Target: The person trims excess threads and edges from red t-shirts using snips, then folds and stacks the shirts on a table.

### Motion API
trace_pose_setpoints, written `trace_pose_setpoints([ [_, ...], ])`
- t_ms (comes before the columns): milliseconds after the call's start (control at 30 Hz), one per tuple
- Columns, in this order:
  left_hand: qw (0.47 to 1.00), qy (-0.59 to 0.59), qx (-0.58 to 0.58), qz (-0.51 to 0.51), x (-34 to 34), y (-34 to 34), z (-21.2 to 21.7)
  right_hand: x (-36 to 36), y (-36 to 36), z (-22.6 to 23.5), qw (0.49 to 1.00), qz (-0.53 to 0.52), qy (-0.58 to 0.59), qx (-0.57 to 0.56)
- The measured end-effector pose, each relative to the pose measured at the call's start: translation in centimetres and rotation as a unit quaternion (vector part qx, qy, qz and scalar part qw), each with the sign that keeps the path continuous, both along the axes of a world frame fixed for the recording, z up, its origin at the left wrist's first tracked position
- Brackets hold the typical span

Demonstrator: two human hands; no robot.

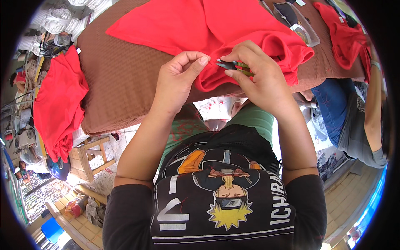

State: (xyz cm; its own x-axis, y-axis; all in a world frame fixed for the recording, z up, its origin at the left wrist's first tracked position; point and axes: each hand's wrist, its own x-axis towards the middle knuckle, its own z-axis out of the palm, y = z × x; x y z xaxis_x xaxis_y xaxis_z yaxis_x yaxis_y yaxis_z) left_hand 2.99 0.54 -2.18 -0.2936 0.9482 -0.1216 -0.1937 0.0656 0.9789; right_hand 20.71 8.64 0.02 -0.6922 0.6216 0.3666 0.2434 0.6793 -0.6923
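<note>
The small snips (pixel 227 65) in my right hand (pixel 266 75) worry me most: their dark blades stand slightly apart and point toward the fingertips of my left hand (pixel 177 81), so a slip, or a squeeze made too near, could nick me. The red cloth (pixel 183 31) is the other risk. It lies on the brown-covered desk (pixel 116 83) just ahead of me, its bunched folds behind and around the snips; if a fold rode up between the blades, I could cut into it. The loose part by the desk's front edge might also slide, should I drag at it.

As for the fingers: on the left, thumb and forefinger are pinched together, with no gap that I can see. Whether a thread sits between them is too fine to tell. On the right, my thumb and fingers wrap the snips' yellow-green handles in a narrow grip. Both hands are near the cloth's lower edge; whether either touches the fabric, I cannot make out.
</note>
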Motion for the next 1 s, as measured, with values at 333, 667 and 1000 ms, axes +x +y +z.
trace_pose_setpoints([
  [333,0.779,0.570,0.157,-0.209,-1.2,-2.1,5.5,0.0,0.0,0.5,0.996,-0.038,-0.047,0.067],
  [667,0.913,0.365,-0.088,-0.156,-0.2,-3.2,8.7,1.9,0.8,2.0,0.997,-0.071,0.000,-0.018],
  [1000,0.829,0.549,0.107,-0.018,1.8,-0.5,-1.2,1.1,1.5,-2.1,0.996,0.016,-0.087,0.021],
])
